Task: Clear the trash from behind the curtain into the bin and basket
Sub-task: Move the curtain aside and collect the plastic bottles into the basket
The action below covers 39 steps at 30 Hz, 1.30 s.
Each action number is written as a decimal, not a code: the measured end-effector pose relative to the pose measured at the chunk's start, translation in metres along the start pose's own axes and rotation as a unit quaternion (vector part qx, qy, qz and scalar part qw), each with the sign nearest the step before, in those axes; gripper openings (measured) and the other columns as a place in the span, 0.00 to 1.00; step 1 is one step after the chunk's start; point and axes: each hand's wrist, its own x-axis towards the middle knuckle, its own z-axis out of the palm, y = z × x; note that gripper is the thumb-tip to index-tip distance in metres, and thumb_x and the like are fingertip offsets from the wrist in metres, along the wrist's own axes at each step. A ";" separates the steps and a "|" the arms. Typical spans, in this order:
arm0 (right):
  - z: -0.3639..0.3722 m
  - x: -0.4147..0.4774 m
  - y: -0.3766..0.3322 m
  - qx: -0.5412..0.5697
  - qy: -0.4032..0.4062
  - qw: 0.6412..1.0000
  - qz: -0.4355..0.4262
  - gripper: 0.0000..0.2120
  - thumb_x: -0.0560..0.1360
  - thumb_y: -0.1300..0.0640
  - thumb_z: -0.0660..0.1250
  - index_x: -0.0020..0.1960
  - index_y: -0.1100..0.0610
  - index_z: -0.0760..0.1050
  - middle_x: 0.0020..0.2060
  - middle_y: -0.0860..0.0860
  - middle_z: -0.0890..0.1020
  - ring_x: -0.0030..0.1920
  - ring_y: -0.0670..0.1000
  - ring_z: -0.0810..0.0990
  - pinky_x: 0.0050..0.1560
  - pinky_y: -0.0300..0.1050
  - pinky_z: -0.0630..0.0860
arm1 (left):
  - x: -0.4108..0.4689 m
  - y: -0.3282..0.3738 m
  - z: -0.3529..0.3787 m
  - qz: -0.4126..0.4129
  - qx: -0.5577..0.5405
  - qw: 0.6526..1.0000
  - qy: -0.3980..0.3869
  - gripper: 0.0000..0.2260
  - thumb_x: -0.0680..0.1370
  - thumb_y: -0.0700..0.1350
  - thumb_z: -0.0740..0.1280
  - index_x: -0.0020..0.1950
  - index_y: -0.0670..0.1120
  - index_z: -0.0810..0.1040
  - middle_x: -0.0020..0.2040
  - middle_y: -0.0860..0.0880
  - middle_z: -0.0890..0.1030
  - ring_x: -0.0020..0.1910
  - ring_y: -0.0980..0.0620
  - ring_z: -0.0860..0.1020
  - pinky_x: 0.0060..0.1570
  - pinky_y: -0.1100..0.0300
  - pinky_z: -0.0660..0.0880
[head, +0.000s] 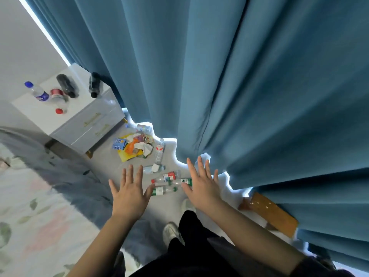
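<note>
A: Big blue curtain (239, 86) fills the view, its hem just above the floor.

B: And the trash?

A: A wrapper pile (135, 146) lies just left of that hem; clear bottles (169, 182) are scattered below it.

B: Hands?

A: Left hand (129, 194) and right hand (201, 186) are both spread, empty, over the bottles.

Light: daylight glared white under the curtain (239, 86) hem and upper left | Room: dim, soft shadows | Lens: wide-angle bending edges | Blur: lower left soft
</note>
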 end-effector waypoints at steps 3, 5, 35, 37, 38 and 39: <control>-0.001 0.023 -0.008 0.000 -0.020 1.000 -0.022 0.34 0.80 0.39 0.52 0.78 0.44 0.38 0.79 0.52 0.39 0.78 0.57 0.38 0.75 0.61 0.40 | 0.014 -0.008 -0.001 -0.032 -0.010 0.999 -0.003 0.32 0.79 0.64 0.49 0.79 0.52 0.46 0.79 0.46 0.46 0.78 0.46 0.43 0.71 0.36 0.42; -0.005 0.042 -0.012 -0.013 -0.035 0.998 -0.046 0.34 0.80 0.39 0.52 0.78 0.44 0.38 0.79 0.52 0.40 0.78 0.57 0.38 0.75 0.62 0.41 | 0.023 -0.012 -0.003 -0.062 -0.013 0.998 -0.002 0.32 0.79 0.64 0.49 0.79 0.52 0.46 0.79 0.47 0.46 0.78 0.47 0.42 0.72 0.36 0.42; 0.258 0.437 -0.127 0.000 -0.254 0.960 0.121 0.46 0.76 0.46 0.68 0.78 0.43 0.36 0.78 0.54 0.39 0.77 0.65 0.47 0.70 0.64 0.59 | 0.472 -0.251 0.166 0.069 0.123 0.972 -0.188 0.41 0.74 0.66 0.61 0.78 0.55 0.41 0.79 0.45 0.43 0.77 0.40 0.42 0.72 0.36 0.48; 0.307 0.454 -0.119 -0.004 -0.262 0.957 0.124 0.46 0.75 0.47 0.69 0.78 0.43 0.37 0.78 0.55 0.40 0.76 0.66 0.49 0.70 0.63 0.61 | 0.492 -0.264 0.212 0.066 0.118 0.973 -0.187 0.43 0.73 0.66 0.63 0.78 0.56 0.40 0.79 0.45 0.41 0.77 0.40 0.41 0.72 0.37 0.50; 0.330 0.463 -0.114 -0.011 -0.267 0.956 0.120 0.46 0.75 0.49 0.70 0.78 0.43 0.38 0.78 0.55 0.42 0.76 0.66 0.52 0.70 0.62 0.64 | 0.501 -0.270 0.235 0.068 0.120 0.971 -0.194 0.43 0.73 0.66 0.64 0.78 0.56 0.40 0.79 0.45 0.41 0.77 0.39 0.41 0.72 0.38 0.51; 0.339 0.467 -0.112 -0.019 -0.266 0.957 0.115 0.45 0.75 0.51 0.70 0.78 0.43 0.40 0.78 0.56 0.44 0.75 0.66 0.55 0.68 0.61 0.67 | 0.506 -0.274 0.245 0.073 0.126 0.970 -0.194 0.44 0.73 0.65 0.64 0.78 0.56 0.40 0.79 0.45 0.40 0.77 0.39 0.41 0.72 0.38 0.53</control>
